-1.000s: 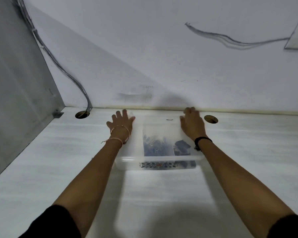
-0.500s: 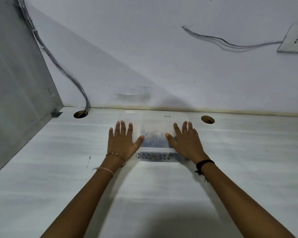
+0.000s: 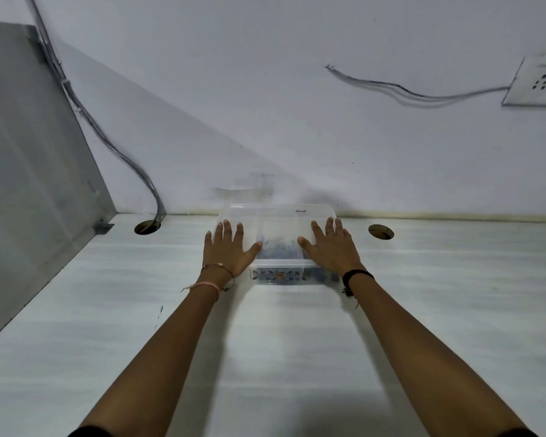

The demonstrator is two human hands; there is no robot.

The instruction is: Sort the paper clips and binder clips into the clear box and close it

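Note:
The clear box [image 3: 278, 216] stands against the wall at the back of the white table, with its translucent lid on top. A dark pile of clips [image 3: 279, 247] shows through the lid between my hands. My left hand [image 3: 227, 250] lies flat on the lid's left side, fingers spread. My right hand [image 3: 331, 249] lies flat on the lid's right side, fingers spread too. Neither hand holds anything. A patterned label [image 3: 278, 275] runs along the box's front wall.
Two round cable holes [image 3: 147, 227] [image 3: 381, 231] are cut in the table [image 3: 297, 342] on either side of the box. A cable bundle [image 3: 108, 143] runs down the wall into the left hole. A grey panel [image 3: 29, 184] bounds the left side. A wall socket [image 3: 536, 85] is upper right.
Both hands came back from the far edge of the box toward its front and now lie flat on the lid. The view has tilted up slightly.

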